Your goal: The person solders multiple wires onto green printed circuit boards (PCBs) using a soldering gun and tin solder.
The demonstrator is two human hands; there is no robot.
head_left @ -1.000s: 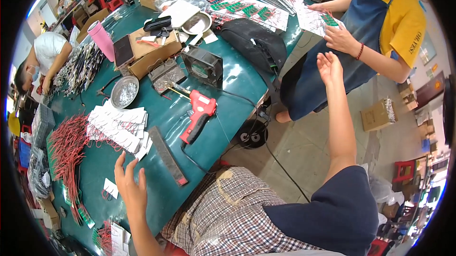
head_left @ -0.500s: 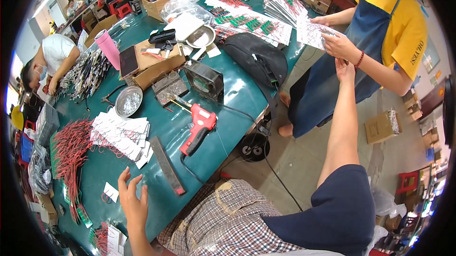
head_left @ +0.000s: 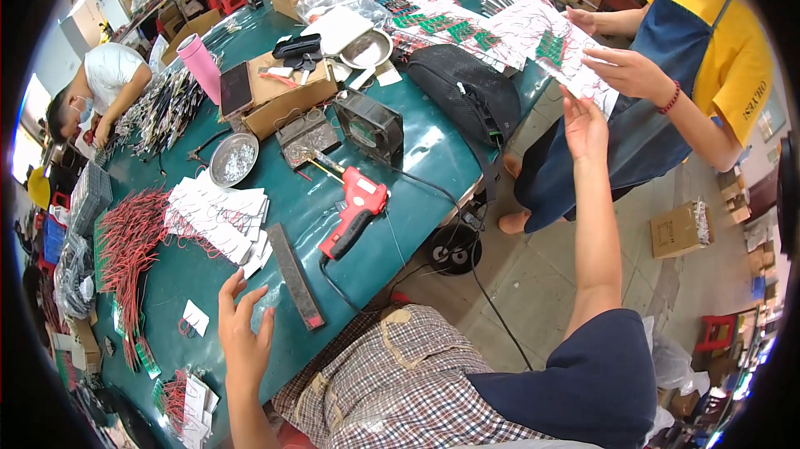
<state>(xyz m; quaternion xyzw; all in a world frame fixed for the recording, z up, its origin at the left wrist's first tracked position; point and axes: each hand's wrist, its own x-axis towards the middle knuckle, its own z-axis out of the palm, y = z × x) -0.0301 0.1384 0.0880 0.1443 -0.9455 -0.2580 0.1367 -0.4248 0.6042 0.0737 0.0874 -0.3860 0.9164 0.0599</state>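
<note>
My left hand [head_left: 243,332] hovers over the near table edge, fingers spread and holding nothing. A metal bar [head_left: 295,278] with a red end lies to its right. My right hand [head_left: 587,130] is stretched out to the far right, palm up, with its fingers apart. Its fingertips reach the lower edge of a white card [head_left: 575,70] that carries red wires and a green circuit board [head_left: 550,47]; whether they touch it is unclear. A co-worker in a yellow shirt and blue apron holds this card, one hand [head_left: 629,74] just above mine.
On the green table [head_left: 417,224] lie a red hot glue gun [head_left: 357,209], a black fan [head_left: 369,125], a metal bowl [head_left: 234,160], white cards [head_left: 218,217] and red wires [head_left: 132,236]. A black bag [head_left: 462,95] sits at the right edge. Cables hang beside the table.
The co-worker's card has come lower and nearer my right hand, its green board now showing. My right hand has shifted slightly left. The left hand stays open, nearly in place.
</note>
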